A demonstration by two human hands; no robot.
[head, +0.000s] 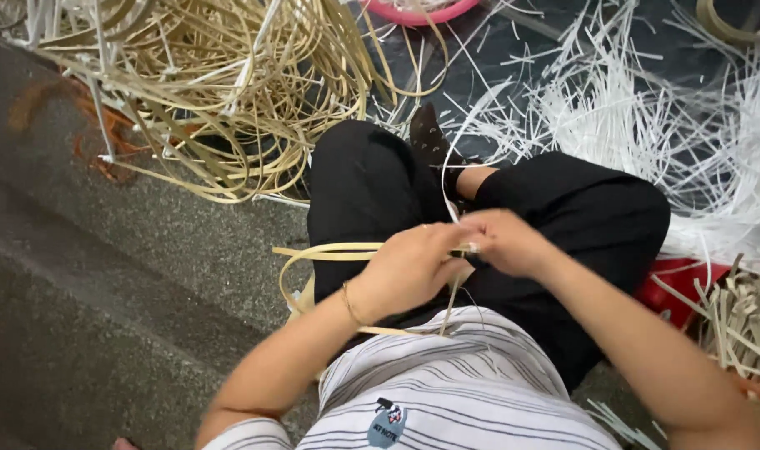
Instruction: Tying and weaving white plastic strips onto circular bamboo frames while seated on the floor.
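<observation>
**Hands Busy With 1 Tan Strip**

Grey, rough floor point(105, 275) lies all around you, and you sit low on it with your knees bent in black trousers point(372, 183). Your striped shirt point(455, 375) shows at the bottom of the view.

Your left hand point(409, 267) and your right hand point(505, 242) meet over your lap, touching each other. Both hands are closed tight. They pinch a thin tan strip point(330, 250) between the fingers. You wear a thin bracelet point(349, 304) on your left wrist.

From your hands the tan strip bends out to your left in a wide loop, then curls back under your left arm. A thin white strip point(447, 196) also rises from between your hands toward your knees. You cannot tell which hand holds that one.

How far along is the work? It looks like the very start. Only loose loops show at your hands, with no woven shape yet. Nearly all of it seems left to do.

A big tangled heap of tan strips point(213, 83) lies on the floor ahead to your left. A big heap of white strips point(647, 108) lies ahead to your right. A pink bowl rim point(417, 15) peeks in at the top. A red thing point(680, 287) sits by your right leg, partly hidden.
</observation>
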